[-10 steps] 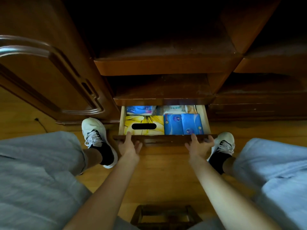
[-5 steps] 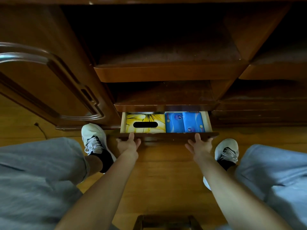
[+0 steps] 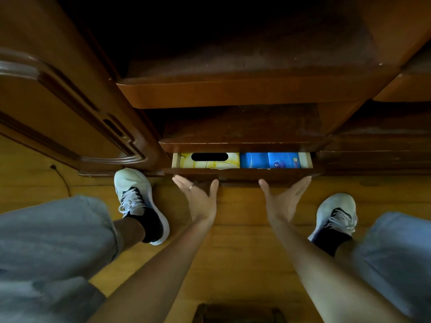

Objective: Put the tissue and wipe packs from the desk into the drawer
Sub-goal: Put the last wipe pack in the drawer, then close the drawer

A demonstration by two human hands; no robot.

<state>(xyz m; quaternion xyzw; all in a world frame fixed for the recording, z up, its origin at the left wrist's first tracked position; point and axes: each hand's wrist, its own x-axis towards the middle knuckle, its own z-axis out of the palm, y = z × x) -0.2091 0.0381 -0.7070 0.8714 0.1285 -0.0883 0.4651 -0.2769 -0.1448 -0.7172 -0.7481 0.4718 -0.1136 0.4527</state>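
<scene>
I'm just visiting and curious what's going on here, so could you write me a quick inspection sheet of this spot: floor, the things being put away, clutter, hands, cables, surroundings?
Surface: wooden floor, bare between the feet.
Job's things: drawer open only a narrow gap; inside it a yellow tissue box with a dark oval slot on the left, blue packs on the right.
Clutter: a dark wooden frame at the bottom edge, partly cut off.
Hands: left hand and right hand both flat, fingers straight, against the drawer front; a ring on the left.
Cables: one thin dark cable on the floor at the left.
Surroundings: dark wooden desk above, carved cabinet door at the left, white shoes, grey trousers.
</scene>
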